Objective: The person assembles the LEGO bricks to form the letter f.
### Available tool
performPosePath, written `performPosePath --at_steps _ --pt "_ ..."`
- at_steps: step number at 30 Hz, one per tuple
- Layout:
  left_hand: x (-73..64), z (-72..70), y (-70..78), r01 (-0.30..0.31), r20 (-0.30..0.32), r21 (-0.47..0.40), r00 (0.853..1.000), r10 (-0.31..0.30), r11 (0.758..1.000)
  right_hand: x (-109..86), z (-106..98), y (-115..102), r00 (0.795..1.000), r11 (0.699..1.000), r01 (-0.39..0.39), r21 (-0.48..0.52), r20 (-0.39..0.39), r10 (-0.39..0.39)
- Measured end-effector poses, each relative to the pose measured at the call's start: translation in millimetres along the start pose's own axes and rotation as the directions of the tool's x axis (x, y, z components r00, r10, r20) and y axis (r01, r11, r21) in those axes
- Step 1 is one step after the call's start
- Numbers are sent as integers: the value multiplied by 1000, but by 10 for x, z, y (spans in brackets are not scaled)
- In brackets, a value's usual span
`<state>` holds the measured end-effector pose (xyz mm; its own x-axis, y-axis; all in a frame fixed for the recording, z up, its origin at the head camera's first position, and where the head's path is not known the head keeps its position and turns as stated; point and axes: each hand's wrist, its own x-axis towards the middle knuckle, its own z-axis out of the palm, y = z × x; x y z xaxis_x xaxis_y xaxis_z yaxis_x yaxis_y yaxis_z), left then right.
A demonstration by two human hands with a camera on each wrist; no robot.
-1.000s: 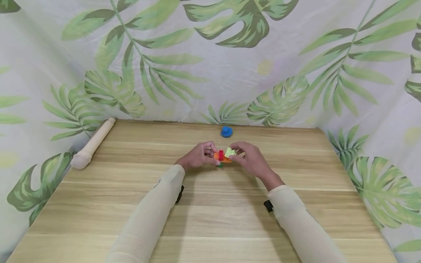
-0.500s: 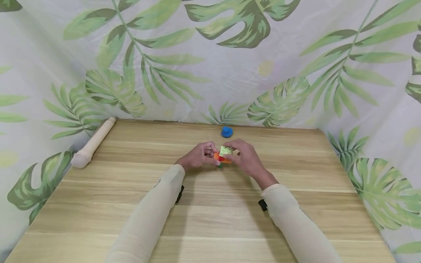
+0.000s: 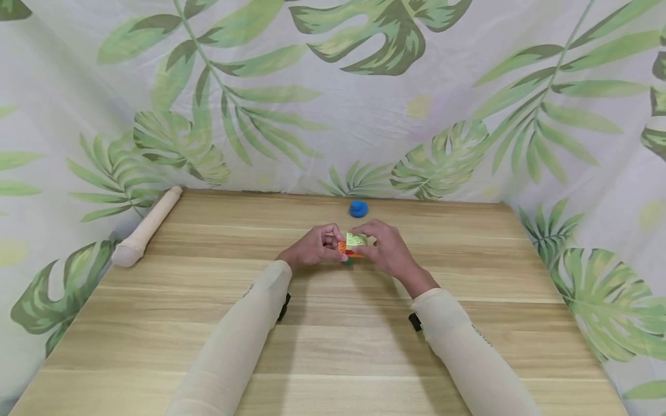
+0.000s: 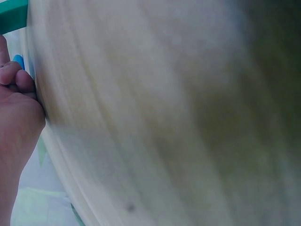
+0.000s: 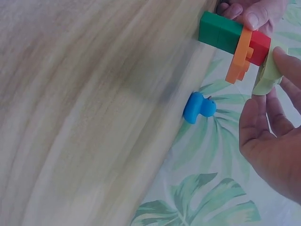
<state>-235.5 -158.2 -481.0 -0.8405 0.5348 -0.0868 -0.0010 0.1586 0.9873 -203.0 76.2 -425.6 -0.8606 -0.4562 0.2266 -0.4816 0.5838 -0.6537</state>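
Observation:
Above the far half of the table, my left hand holds a stack of toy building bricks at its left end. In the right wrist view the stack shows a green brick, an orange brick with studs and a red brick. My right hand pinches a pale green brick with a curved side, set against the red brick's top. At the left wrist view's left edge, part of the left hand shows below the green brick.
A blue toy duck sits just beyond the hands, near the wooden table's back edge. Along the left edge lies a long, pale club-shaped thing. Leaf-printed cloth hangs behind the table and at its sides.
The right hand has moved left with the pale green brick, from beside the red brick to over it, and has then lowered it slightly. The left hand stays in place.

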Motion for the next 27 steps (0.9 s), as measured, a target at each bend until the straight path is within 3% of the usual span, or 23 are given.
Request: performPosePath --at_steps 17,27 --pt "10 -4 -16 -3 -3 14 1000 3 1000 76 -80 -74 994 987 -27 -160 98 43" --pt "4 -1 -12 -3 1 -2 1000 3 1000 66 -111 -103 991 968 19 -250 135 16"
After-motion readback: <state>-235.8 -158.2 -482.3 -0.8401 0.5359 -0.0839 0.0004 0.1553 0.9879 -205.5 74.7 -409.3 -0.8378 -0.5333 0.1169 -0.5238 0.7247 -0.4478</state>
